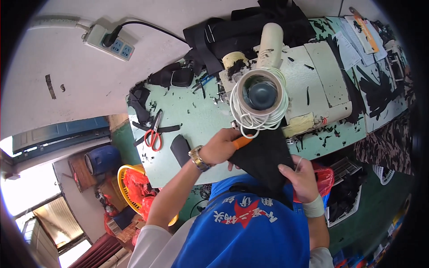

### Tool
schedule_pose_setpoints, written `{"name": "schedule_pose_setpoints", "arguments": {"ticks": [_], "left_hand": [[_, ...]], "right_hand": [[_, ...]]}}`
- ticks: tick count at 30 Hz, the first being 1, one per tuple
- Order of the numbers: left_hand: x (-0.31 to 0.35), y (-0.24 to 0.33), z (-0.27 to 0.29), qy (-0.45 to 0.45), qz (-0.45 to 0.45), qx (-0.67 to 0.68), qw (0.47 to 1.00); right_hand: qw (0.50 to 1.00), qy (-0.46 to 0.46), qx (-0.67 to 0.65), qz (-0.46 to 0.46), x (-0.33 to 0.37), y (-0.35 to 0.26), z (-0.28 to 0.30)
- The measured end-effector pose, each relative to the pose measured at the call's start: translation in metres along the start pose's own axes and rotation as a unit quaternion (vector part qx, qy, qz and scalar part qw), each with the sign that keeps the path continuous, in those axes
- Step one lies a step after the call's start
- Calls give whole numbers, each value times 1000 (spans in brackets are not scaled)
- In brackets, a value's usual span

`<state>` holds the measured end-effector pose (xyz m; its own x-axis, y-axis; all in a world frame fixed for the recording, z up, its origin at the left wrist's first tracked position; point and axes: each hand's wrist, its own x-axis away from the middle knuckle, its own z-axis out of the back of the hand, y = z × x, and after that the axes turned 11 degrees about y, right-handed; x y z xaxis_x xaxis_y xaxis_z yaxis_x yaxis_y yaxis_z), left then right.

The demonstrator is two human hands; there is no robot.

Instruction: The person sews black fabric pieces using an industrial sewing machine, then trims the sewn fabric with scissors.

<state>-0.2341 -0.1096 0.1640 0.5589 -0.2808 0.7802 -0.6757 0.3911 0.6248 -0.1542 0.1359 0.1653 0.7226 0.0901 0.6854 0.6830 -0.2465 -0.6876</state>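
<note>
A piece of black fabric (261, 156) stretches from the sewing machine (308, 76) down to my lap. My left hand (219, 147), with a watch on its wrist, is closed on the fabric's left edge. An orange piece (242, 142) covers or sticks out from its fingers; I cannot tell whether it is a finger cover or a handle. My right hand (304, 178) pinches the fabric's right edge between thumb and fingers. A coil of white cord (259, 120) hangs around a round holder on the machine, just beyond my left hand, hiding the needle area.
Red-handled scissors (153, 137), a small black piece (180, 149) and blue-handled snips (203, 82) lie left on the green table (201, 118). Black bags (250, 33) are piled behind. A yellow basket (125, 187) stands below left, a white crate (346, 210) below right.
</note>
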Motion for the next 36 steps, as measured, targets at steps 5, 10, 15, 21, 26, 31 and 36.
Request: {"name": "schedule_pose_setpoints", "arguments": {"ticks": [5,10,15,21,26,31,36], "left_hand": [[7,-8,6,-50,-34,285,957],[-8,-10,4,-3,-13,44,999],[5,-16,7,-63,-36,279,958],[-11,-11,2,13,-13,8,1000],[8,-5,10,-60,6,238,969],[-8,-10,1,26,-39,-30,998],[8,-5,4,-33,-3,257,966]], "right_hand": [[1000,-5,-14,-24,-1,-3,-2],[999,37,2,28,1,-2,-3],[998,37,1,44,1,-5,-3],[997,48,-8,58,5,-8,-6],[998,40,-5,55,-1,-1,-8],[997,50,-4,64,3,-5,-10],[997,48,-11,65,4,-3,-8]]}}
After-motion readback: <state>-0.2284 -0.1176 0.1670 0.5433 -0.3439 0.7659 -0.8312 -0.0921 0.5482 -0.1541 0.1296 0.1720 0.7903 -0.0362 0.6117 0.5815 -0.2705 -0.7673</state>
